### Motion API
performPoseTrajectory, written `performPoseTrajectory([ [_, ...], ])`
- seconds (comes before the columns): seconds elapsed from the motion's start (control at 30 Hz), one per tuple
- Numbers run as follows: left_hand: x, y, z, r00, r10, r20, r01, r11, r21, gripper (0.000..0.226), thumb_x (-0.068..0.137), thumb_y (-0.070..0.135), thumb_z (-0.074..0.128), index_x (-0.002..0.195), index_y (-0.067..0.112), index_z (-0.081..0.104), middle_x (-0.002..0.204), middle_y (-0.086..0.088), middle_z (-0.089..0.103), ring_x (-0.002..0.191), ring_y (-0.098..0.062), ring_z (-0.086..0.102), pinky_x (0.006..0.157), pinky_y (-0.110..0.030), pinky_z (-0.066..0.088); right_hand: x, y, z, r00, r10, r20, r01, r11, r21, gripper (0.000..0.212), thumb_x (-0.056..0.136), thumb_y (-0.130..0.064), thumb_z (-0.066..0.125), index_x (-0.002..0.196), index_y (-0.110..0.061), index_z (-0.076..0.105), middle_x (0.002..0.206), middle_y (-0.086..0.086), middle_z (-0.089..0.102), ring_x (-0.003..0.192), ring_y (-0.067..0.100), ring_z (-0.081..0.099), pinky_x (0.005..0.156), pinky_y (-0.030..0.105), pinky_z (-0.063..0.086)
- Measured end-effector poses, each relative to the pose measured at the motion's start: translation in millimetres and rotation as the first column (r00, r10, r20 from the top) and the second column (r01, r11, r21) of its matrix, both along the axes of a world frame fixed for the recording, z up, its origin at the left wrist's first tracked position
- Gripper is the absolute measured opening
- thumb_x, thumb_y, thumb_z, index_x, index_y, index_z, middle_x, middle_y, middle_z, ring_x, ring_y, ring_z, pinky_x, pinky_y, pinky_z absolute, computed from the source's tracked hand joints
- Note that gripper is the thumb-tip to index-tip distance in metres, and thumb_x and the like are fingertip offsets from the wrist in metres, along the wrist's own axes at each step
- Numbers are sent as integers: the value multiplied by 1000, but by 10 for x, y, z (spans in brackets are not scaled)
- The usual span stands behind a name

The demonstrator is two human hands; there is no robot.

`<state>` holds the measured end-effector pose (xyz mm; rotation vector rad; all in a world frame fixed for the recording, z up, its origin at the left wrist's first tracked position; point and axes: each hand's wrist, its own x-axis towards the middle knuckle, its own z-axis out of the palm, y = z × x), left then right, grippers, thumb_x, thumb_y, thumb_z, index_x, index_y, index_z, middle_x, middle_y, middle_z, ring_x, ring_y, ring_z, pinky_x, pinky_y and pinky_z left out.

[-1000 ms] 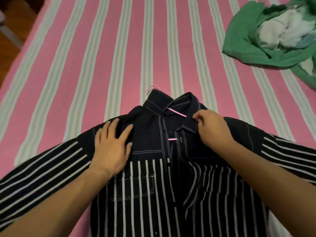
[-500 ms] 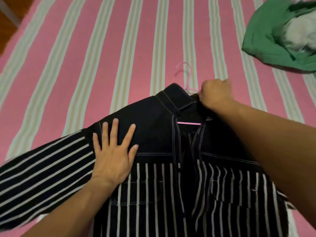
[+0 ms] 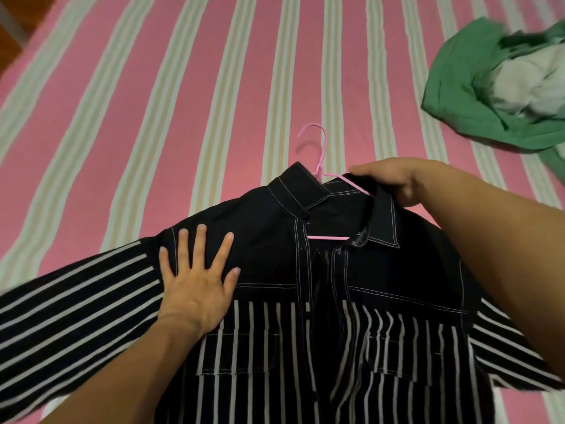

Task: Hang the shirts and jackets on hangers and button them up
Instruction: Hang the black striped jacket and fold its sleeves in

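Observation:
A black shirt (image 3: 269,243) with white stripes lies front up on the bed, its front placket unbuttoned and parted. A pink hanger (image 3: 321,154) sits inside it, with the hook sticking out past the collar and its bar showing in the neck opening. My left hand (image 3: 198,280) lies flat, fingers spread, on the shirt's left shoulder panel. My right hand (image 3: 394,182) grips the right side of the collar, beside the hanger's arm.
The bed cover (image 3: 153,102) is pink with pale green stripes. A crumpled green and white garment (image 3: 489,93) lies at the far right. A strip of wooden floor (image 3: 7,38) shows at the top left.
My right hand went from the collar's front tip to its far side and now holds the right collar. The hanger's hook sticks out farther. My left hand stayed flat on the shoulder.

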<state>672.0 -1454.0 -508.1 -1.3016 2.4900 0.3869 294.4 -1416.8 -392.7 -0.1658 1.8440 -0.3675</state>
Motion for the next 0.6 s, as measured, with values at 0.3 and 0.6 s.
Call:
performPoseTrajectory([
  [0.3, 57, 24, -65, 995, -23, -96, 14, 996, -88, 62, 101, 63, 5, 156, 47, -17, 167, -5, -23, 153, -31, -26, 122, -62, -8, 85, -145, -212, 447, 163, -880, -440, 896, -58, 34, 98, -25, 59, 130, -15, 64, 128, 14, 65, 115, 38, 59, 94, 40, 48],
  [0.6, -91, -116, 108, 993, 13, 117, -29, 990, 137, 61, 96, 71, 7, 146, 59, -28, 161, 4, -39, 149, -28, -34, 120, -60, -17, 184, 410, -12, 927, -120, -356, 86, 990, -110, 20, 95, -19, 68, 105, -3, 63, 101, 17, 68, 64, 26, 68, 46, 30, 56],
])
